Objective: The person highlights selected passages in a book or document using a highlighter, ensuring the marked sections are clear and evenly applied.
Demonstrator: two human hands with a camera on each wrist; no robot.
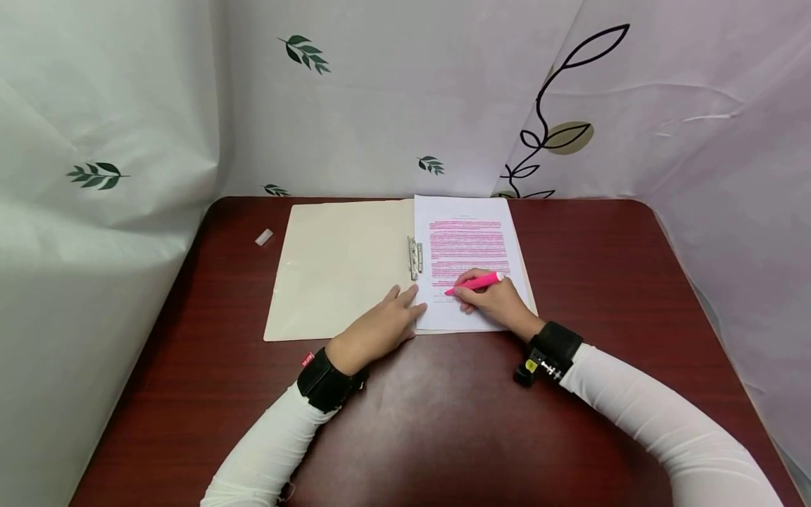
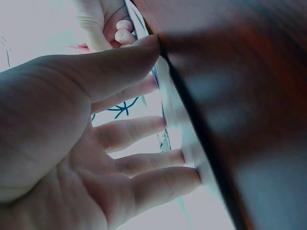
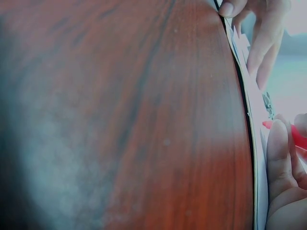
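Note:
A pink highlighter [image 1: 479, 282] is pinched in my right hand [image 1: 497, 303], its tip down at the lower lines of a printed sheet [image 1: 469, 317]. Most of the text above the tip is coloured pink. The sheet lies on the right half of an opened cream folder [image 1: 342, 260], by a metal clip [image 1: 415, 258] at the fold. With fingers spread, my left hand [image 1: 380, 327] rests at the folder's fold, fingertips touching the sheet's lower left corner. In the left wrist view the left fingers [image 2: 158, 184] are straight, reaching down to the paper.
A small white block, maybe an eraser [image 1: 263, 237], lies left of the folder. The dark reddish wooden table [image 1: 602, 282] ends at a white curtain [image 1: 380, 105] with a leaf pattern. Black straps with small cameras [image 1: 526, 370] sit on both wrists.

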